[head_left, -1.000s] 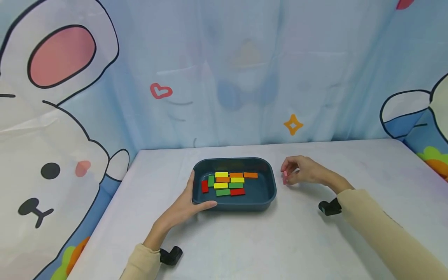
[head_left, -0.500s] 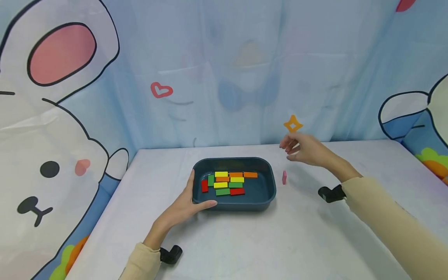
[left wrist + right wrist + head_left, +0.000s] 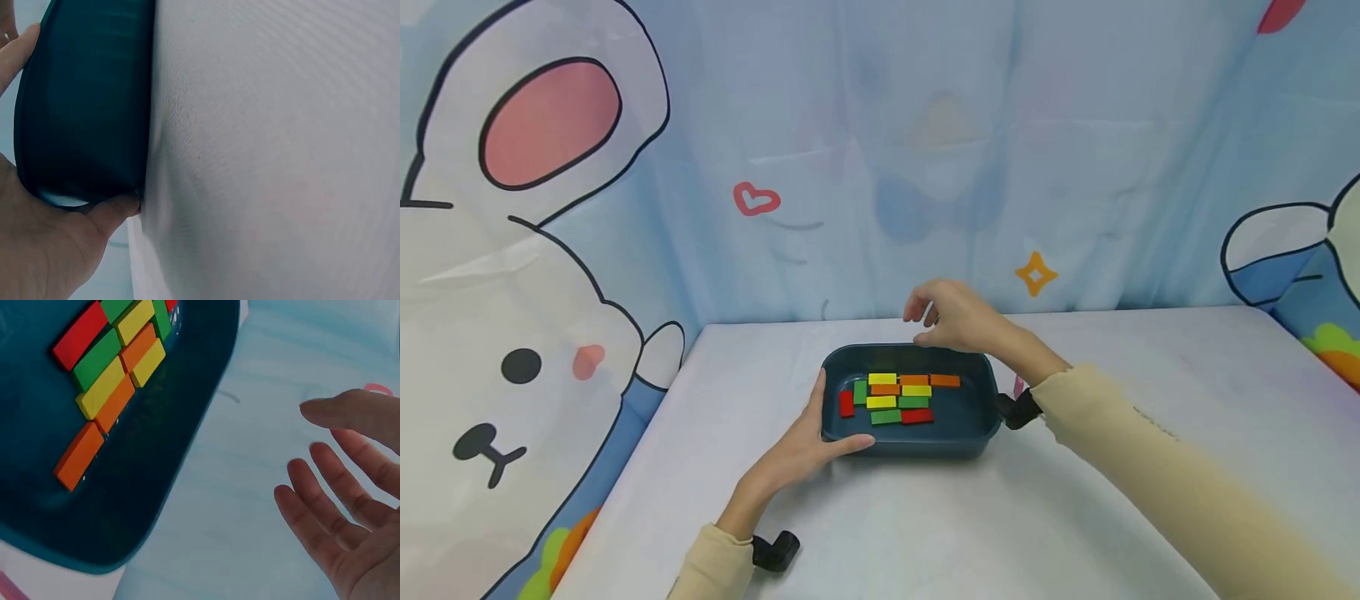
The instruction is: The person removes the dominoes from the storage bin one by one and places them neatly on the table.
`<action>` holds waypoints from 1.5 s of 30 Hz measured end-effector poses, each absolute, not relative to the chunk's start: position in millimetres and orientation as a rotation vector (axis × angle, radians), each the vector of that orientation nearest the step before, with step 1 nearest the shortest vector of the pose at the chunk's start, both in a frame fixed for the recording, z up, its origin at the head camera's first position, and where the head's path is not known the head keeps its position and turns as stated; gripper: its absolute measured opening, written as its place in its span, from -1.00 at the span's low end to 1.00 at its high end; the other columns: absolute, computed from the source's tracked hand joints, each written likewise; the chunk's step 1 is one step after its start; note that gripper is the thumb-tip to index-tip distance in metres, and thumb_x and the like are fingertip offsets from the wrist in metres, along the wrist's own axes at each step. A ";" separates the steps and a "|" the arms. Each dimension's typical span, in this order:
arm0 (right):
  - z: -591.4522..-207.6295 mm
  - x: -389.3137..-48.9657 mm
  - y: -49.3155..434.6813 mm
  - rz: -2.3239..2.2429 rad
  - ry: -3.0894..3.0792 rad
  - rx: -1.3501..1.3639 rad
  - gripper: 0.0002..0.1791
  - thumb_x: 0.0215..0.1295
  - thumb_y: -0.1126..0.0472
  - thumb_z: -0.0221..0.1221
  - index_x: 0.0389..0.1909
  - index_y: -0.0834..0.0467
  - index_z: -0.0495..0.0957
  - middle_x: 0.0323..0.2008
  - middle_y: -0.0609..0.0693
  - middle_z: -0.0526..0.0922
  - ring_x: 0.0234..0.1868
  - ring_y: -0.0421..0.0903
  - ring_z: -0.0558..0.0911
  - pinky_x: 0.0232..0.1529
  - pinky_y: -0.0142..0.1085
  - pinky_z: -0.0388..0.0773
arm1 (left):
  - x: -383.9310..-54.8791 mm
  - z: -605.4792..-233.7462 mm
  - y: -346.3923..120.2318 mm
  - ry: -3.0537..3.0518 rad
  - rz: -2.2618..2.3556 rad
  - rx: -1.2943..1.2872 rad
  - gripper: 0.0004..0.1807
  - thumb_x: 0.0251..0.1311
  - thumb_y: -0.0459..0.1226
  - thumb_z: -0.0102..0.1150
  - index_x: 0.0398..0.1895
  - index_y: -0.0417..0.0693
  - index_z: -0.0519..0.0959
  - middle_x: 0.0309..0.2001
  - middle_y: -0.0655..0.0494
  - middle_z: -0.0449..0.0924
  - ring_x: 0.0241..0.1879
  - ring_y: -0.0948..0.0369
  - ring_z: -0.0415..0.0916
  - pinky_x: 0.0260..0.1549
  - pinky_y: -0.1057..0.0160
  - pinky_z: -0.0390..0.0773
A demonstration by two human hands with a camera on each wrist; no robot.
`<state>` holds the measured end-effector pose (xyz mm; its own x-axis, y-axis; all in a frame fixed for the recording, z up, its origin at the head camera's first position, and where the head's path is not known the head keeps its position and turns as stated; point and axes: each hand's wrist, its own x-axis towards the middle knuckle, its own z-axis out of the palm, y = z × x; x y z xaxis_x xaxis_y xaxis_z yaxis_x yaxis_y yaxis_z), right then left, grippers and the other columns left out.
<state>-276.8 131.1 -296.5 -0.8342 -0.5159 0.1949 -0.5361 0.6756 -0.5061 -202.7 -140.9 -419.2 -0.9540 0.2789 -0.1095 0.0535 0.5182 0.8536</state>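
Note:
A dark teal rectangular tray (image 3: 962,417) holds several flat blocks in red, green, yellow and orange, such as a red block (image 3: 917,416) and an orange block (image 3: 945,381). My left hand (image 3: 805,437) grips its left end, fingers along the side wall and thumb on the front rim. Over the back rim hovers my right hand (image 3: 955,317), fingers loosely bent with nothing between them, as the right wrist view also shows. Beyond the tray's right end a pink block (image 3: 1018,386) stands on the table, partly hidden by the right wrist.
A white cloth covers the table (image 3: 1075,508). Behind it hangs a light blue curtain (image 3: 850,100) printed with cartoon figures. A black wrist camera (image 3: 775,552) sits on the left wrist, another camera (image 3: 1018,410) on the right, close to the tray's right end.
My right hand let go of the pink block, leaving it standing on the table, then rose and moved left over the tray's back rim. The left hand keeps its grip.

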 end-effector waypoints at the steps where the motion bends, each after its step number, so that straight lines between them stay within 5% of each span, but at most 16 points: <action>1: -298.3 -277.7 127.7 0.870 -2.857 0.917 -0.83 0.20 0.45 0.44 -0.23 0.26 0.67 -0.22 0.15 0.67 -0.17 0.13 0.70 -0.10 -0.05 0.73 | -202.5 -419.4 -141.1 2.523 1.411 0.275 0.41 0.17 0.18 0.47 0.72 0.14 -0.44 0.71 -0.02 -0.27 0.65 -0.10 -0.15 0.50 -0.36 0.01; 8: -314.5 -287.0 118.6 0.763 -3.003 0.987 -0.85 0.15 0.46 0.45 -0.29 0.30 0.69 -0.25 0.11 0.72 -0.22 0.03 0.71 -0.13 -0.14 0.74 | -201.2 -421.0 -143.1 2.531 1.406 0.281 0.40 0.18 0.16 0.47 0.72 0.14 -0.45 0.71 -0.04 -0.27 0.65 -0.10 -0.14 0.51 -0.35 0.02; 28: -345.5 -304.9 114.5 0.499 -3.440 0.781 -0.58 0.25 0.37 0.42 0.11 0.41 0.64 0.04 0.22 0.71 -0.04 0.06 0.70 0.08 -0.10 0.69 | -202.0 -420.6 -143.5 2.559 1.377 0.287 0.38 0.19 0.17 0.46 0.72 0.19 -0.43 0.71 -0.04 -0.27 0.65 -0.11 -0.14 0.50 -0.35 0.03; 45: -349.4 -303.1 115.9 0.326 -3.580 0.661 -0.70 0.17 0.62 0.34 -0.14 0.25 0.73 -0.15 0.06 0.71 -0.16 -0.02 0.65 -0.02 -0.15 0.73 | -204.1 -422.6 -144.3 2.556 1.382 0.294 0.39 0.15 0.23 0.46 0.73 0.19 -0.40 0.71 -0.03 -0.26 0.65 -0.11 -0.13 0.50 -0.35 0.04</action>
